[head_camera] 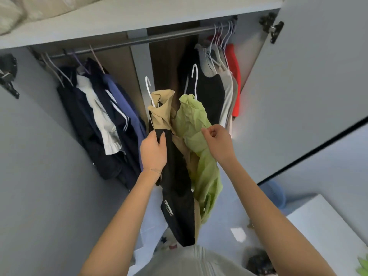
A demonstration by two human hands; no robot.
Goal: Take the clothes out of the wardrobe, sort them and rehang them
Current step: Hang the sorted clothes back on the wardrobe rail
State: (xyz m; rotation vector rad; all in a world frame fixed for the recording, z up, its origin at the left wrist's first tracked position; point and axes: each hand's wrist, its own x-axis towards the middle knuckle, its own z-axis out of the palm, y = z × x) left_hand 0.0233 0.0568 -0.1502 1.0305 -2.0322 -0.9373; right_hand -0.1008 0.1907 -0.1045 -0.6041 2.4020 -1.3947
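Head view: the person stands before an open grey wardrobe point(308, 96) and holds a bundle of clothes, off the rail, in front of its middle gap. The left hand point(153, 149) has its grip clamped on a black garment with a small white label point(177, 180), which hangs down toward the person's waist. Just beside it, a tan cloth garment on a white wire hanger point(160, 108) rises above that hand. The right hand point(217, 142) has thumb and fingers pinched together at the edge of a thin pale green garment point(199, 136), whose own white hanger hook point(195, 76) stands free of the dark metal rail point(139, 41).

The step in hand looks like the sorting: these three pieces are out and being told apart. The next move probably calls for separating the green piece from the tan one without tangling the hooks, then lifting a hook up to the rail.

On the rail, a group of dark navy, white and blue clothes point(103, 120) hangs at the left, and a group of black, grey, beige and red clothes point(217, 86) at the right, well apart. A cream quilt point(29, 10) lies on the shelf above. Below, the floor is pale blue point(229, 216), with a white table point(328, 232) corner at the lower right.
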